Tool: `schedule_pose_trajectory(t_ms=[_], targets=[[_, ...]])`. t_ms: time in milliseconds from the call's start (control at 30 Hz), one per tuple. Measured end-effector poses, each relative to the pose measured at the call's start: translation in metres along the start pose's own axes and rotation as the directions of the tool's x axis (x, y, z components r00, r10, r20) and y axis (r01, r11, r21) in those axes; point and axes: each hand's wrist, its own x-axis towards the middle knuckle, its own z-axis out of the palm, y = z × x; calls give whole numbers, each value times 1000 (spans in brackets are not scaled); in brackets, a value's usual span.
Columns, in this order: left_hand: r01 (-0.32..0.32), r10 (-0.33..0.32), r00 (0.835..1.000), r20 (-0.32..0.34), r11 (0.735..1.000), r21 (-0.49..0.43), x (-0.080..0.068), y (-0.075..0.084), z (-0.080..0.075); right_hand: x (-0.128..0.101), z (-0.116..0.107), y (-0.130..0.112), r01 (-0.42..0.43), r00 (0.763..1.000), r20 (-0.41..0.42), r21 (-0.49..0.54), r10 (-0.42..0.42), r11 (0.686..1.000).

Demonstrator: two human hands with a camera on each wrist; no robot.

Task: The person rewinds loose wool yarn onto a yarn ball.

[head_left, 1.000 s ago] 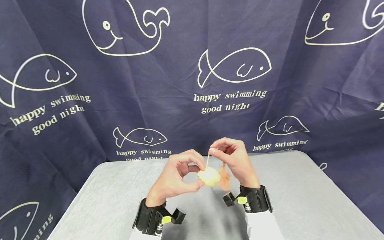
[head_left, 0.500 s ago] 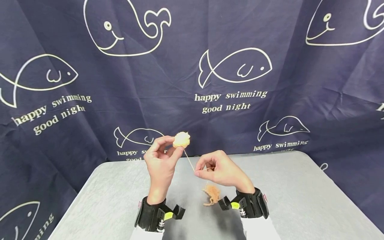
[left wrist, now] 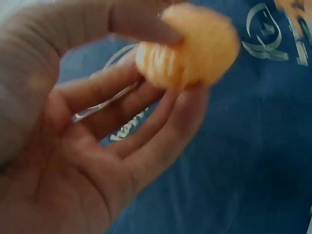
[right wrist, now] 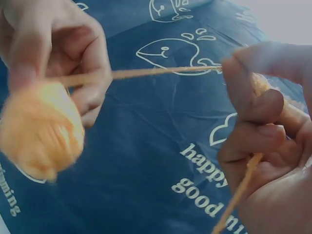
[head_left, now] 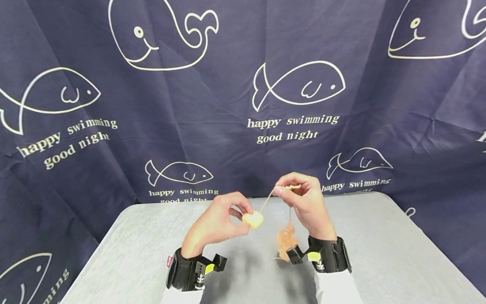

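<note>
My left hand (head_left: 218, 219) pinches a small orange-yellow ball of yarn (left wrist: 200, 48) between thumb and fingertips, above the table. From the ball a taut strand of yarn (right wrist: 146, 72) runs across to my right hand (head_left: 303, 204), which is a little higher and to the right. Thumb and forefinger of the right hand pinch that strand, and the yarn passes on through the curled fingers. Below the right hand hangs a loose orange tangle of yarn (head_left: 286, 241), blurred in the head view.
A grey table (head_left: 144, 245) lies under both hands. Behind it hangs a dark blue cloth (head_left: 228, 126) with white fish and whale outlines. Each wrist wears a black strap (head_left: 186, 270) with a small camera.
The left hand rose with the ball half a second ago and is now low again. The right hand dipped, then came up to the right; the tangle swung with it.
</note>
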Motion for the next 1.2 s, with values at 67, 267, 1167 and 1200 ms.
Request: schedule_pose_trajectory(t_ms=[67,267,1167,1200], targets=[[-18,27,994,110,996,-82,-1,3,1,2,-1,5,5,1000,-18,64,-4,998],[-149,213,968,132,912,-383,-3,10,1,4,-2,21,-55,997,-59,-71,51,996],[48,61,821,-567,984,174,8,-11,7,1,21,10,82,977,212,-367,-2,927],[68,44,844,-535,980,188,7,-11,7,1,20,8,77,981,192,-322,-14,944]])
